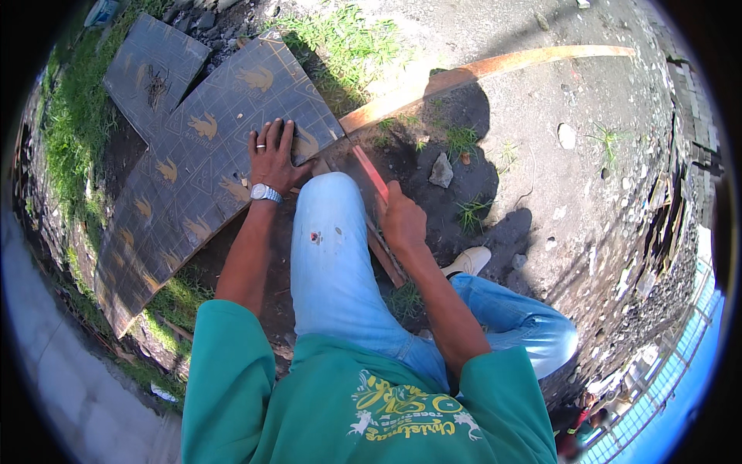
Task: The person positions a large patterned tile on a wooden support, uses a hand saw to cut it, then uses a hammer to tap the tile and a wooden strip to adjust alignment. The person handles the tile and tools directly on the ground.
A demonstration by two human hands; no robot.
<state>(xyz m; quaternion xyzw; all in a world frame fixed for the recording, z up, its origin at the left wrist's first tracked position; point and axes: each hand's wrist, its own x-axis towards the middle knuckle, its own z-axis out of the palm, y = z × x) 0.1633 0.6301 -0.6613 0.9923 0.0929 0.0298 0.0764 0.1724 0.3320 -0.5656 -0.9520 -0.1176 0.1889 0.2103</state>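
My left hand lies flat, fingers spread, on a dark-faced plywood board with printed gold figures. It wears a ring and a silver watch. My right hand is closed around a slim red-orange tool, whose kind I cannot make out. The tool's far end points at the board's right corner, but I cannot tell whether it touches. From near that corner a long, narrow strip of wood runs off to the far right. My bent knee is beside the board's near edge.
A smaller dark board piece lies at the far left. Pieces of wood lie beneath my right forearm. A grey stone and grass tufts dot the dirt to the right. Grass borders the left side.
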